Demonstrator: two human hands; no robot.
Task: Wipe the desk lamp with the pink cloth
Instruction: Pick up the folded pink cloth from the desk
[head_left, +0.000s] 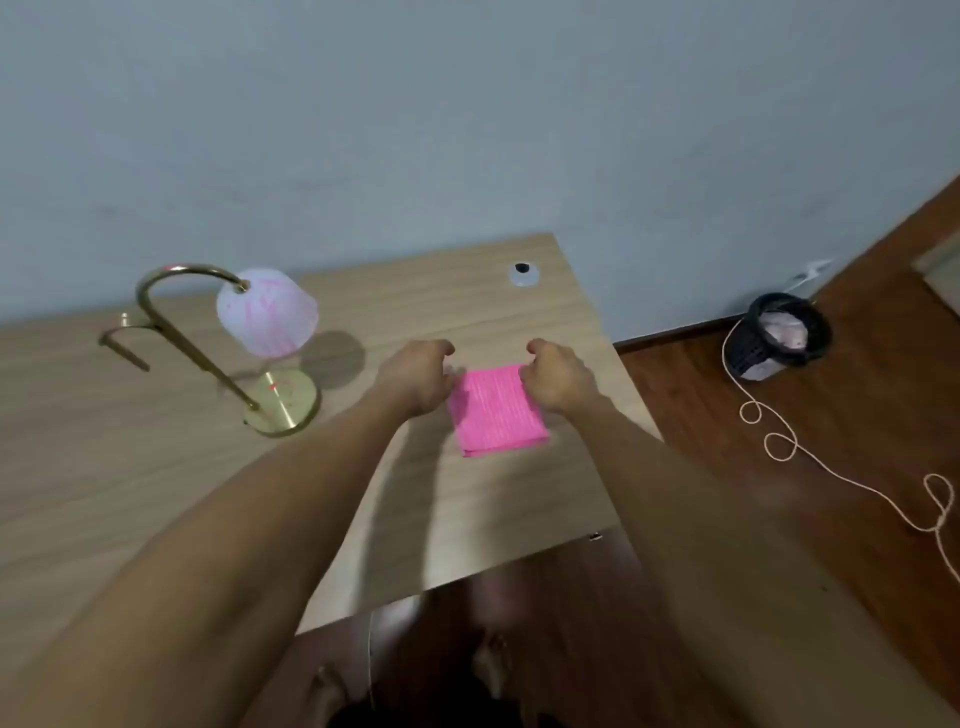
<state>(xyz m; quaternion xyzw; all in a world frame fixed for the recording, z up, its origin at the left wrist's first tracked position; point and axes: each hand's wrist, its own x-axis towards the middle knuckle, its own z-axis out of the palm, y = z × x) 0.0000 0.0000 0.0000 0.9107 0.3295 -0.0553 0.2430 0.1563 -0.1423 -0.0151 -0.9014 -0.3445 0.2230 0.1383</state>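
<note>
Wooden desk (467, 499) against grey wall: folded pink cloth (493, 410) is pinched at its far corners by left hand (415, 376) and right hand (558, 379); pickup step judged in hand, cloth to be carried to desk lamp (260, 332) at 9 o'clock.

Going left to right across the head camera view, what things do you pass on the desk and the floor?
Desk lamp → left hand → pink cloth → right hand → dark basket on the floor → looped cord. The cloth lies folded on the desk, a hand at each far corner.
</note>
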